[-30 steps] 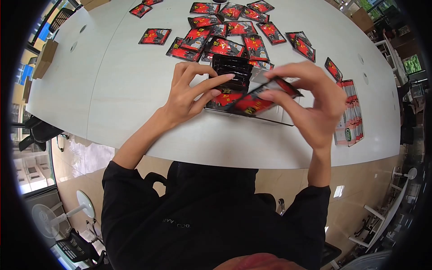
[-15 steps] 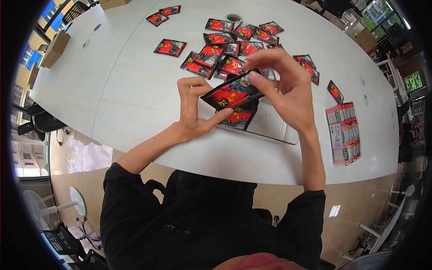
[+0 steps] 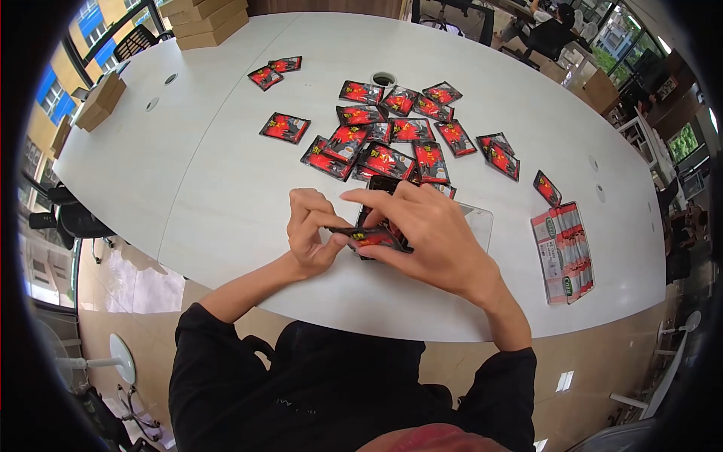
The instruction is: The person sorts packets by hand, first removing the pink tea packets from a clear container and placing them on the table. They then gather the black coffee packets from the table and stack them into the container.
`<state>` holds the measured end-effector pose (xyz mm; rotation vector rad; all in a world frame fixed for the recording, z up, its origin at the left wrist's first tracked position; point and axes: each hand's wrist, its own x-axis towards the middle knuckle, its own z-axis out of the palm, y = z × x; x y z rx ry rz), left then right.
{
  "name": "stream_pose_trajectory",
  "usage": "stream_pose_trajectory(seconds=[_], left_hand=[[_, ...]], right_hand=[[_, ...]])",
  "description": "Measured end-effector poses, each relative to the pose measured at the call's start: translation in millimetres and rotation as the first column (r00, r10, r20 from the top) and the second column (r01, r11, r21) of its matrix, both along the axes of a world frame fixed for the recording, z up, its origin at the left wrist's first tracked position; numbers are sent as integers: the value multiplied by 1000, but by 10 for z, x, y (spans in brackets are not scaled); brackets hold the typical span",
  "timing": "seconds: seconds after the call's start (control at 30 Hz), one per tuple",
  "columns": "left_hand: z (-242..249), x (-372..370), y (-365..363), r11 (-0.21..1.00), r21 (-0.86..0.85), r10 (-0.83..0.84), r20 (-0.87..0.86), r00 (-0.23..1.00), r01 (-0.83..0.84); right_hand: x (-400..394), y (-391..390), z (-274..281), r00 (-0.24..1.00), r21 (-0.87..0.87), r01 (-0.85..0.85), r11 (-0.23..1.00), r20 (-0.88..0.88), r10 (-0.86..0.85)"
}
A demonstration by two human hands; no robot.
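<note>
A black-and-red sachet (image 3: 376, 238) is held nearly edge-on between my hands, low over the near part of the table. My left hand (image 3: 310, 232) pinches its left end between thumb and curled fingers. From the right, my right hand (image 3: 437, 239) curves over it, thumb on the near side and a fingertip behind, with the index finger stretched out above. Below and behind the hands, a clear plastic box (image 3: 482, 221) shows its right part; dark sachets in its left part are mostly covered. Just beyond lie several matching sachets (image 3: 387, 160), loose and overlapping.
On the right of the white table (image 3: 226, 203) stands a clear container of red-and-white packets (image 3: 566, 252), with one sachet (image 3: 547, 188) touching its far end. A round cable hole (image 3: 383, 79) lies behind the pile. Cardboard boxes (image 3: 207, 22) are stacked at the far left.
My right hand has come down and turned palm-down over the sachet. The sachet has tipped from showing its printed face to nearly edge-on. The view has tilted up slightly.
</note>
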<state>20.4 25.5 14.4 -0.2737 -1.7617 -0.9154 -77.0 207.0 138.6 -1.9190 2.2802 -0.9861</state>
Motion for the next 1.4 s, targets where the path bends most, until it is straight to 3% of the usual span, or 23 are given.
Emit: stream_pose_trajectory(seconds=[0.07, 0.13, 0.23, 0.33, 0.4, 0.47, 0.67, 0.9, 1.0, 1.07, 1.27, 1.4], left_hand=[[-4, 0, 6, 993, -113, -16, 5, 1000, 16], [-7, -31, 45, 995, -82, -49, 33, 998, 51], [-16, -62, 61, 989, -59, -125, 134, 983, 134], [1, -73, 100, 979, -14, -194, 215, 957, 201], [34, -79, 112, 982, -16, -180, 221, 959, 189], [36, -94, 95, 976, -181, -64, 280, 958, 118], [31, -117, 72, 987, -149, -12, 307, 951, 60], [55, -101, 81, 984, -141, -62, 283, 957, 106], [72, -102, 58, 980, -162, -63, 290, 955, 114], [79, -109, 57, 980, -184, -10, 327, 945, 74], [65, -123, 108, 992, -121, -1, 361, 933, 48], [79, -103, 84, 987, -155, 8, 334, 943, 47]], right_hand=[[5, -1, -23, 999, 61, -21, 998, -44, 23], [-9, 24, 43, 998, 48, -2, 999, -62, 5], [-95, 88, 52, 994, -75, 97, 992, 64, -93], [-122, 157, 145, 986, -1, 158, 987, 51, -158], [-165, 178, 101, 989, 75, 145, 987, -33, -143], [-199, 176, 34, 986, 152, 139, 979, -117, -122], [-176, 162, 77, 972, 288, 117, 950, -230, -50], [-207, 215, 97, 967, 215, 102, 971, -250, -46], [-248, 266, 166, 985, 201, 55, 978, -173, -20], [-245, 299, 226, 999, 321, 21, 947, -40, -9], [-176, 210, 58, 985, 384, -12, 923, -152, 76], [-122, 150, -36, 990, 350, -40, 936, -116, 86]])
